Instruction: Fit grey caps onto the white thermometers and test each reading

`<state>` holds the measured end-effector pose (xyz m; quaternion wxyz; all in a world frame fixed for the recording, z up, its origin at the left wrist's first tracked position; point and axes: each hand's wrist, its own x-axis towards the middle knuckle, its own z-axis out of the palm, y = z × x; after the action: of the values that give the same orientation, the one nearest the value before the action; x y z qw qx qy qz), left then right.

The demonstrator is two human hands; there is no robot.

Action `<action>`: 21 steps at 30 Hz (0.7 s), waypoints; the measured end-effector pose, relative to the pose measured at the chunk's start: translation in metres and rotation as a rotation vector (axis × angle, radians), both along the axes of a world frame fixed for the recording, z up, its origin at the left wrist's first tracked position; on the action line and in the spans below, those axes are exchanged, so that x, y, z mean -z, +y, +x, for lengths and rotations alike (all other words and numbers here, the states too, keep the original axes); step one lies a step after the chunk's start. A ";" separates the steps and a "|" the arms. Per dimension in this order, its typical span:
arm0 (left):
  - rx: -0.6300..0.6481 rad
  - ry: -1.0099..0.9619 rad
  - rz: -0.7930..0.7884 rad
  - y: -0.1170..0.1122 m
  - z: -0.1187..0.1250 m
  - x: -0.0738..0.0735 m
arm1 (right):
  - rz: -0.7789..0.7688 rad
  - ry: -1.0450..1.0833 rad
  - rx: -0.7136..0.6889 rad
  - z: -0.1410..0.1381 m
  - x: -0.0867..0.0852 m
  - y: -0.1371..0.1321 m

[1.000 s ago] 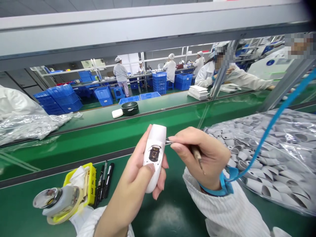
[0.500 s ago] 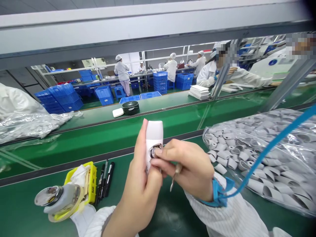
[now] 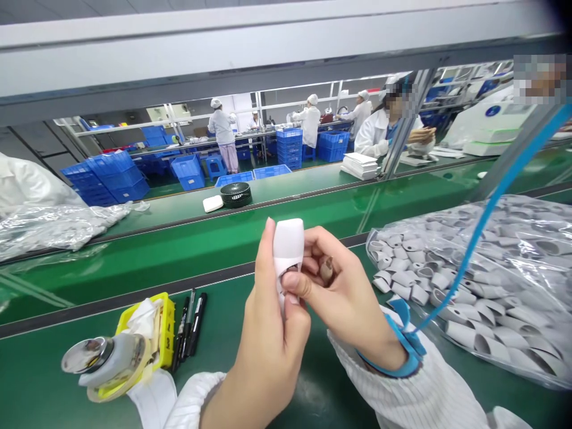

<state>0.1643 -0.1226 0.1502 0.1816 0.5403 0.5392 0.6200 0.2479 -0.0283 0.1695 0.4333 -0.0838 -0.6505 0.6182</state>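
Observation:
My left hand is closed round a small white plastic device with a rounded end, held upright at mid-view. In its front is a dark opening, partly covered by my right thumb. My right hand is closed on the device's right side, its thumb pressed at the opening and its fingers behind. A small brownish piece, perhaps a tool's end, is tucked in the right fingers; the rest of it is hidden. A blue wrist strap with a coiled cord sits on my right wrist.
A clear bag of grey-white plastic shells lies right. At left are a yellow basket, a metal-topped bottle and several pens. A black round fan-like part stands across the green belt. Co-workers sit and stand beyond.
Both hands and the device have shifted slightly right. The right hand has turned, its fingers now behind the device, and the thin metal tip that hung below it is out of sight.

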 end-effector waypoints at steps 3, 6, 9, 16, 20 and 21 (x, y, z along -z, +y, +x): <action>0.030 -0.213 -0.027 0.000 0.000 -0.002 | 0.010 -0.033 -0.082 0.001 -0.001 0.004; 0.209 -0.496 -0.042 0.000 0.000 -0.007 | -0.005 -0.021 -0.071 0.003 -0.001 0.014; 0.320 -0.634 -0.029 0.000 -0.002 -0.013 | 0.044 0.001 0.023 0.005 -0.001 0.025; 0.345 -0.683 -0.047 0.000 -0.004 -0.015 | 0.135 -0.022 0.054 0.010 -0.003 0.028; 0.328 -0.648 -0.064 -0.001 -0.003 -0.016 | 0.136 -0.030 0.036 0.011 -0.005 0.025; 0.328 -0.640 -0.070 -0.002 -0.002 -0.017 | 0.139 -0.027 0.038 0.011 -0.005 0.025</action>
<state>0.1619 -0.1245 0.1669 0.4566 0.3918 0.3819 0.7015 0.2586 -0.0036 0.1745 0.4410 -0.0743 -0.6959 0.5619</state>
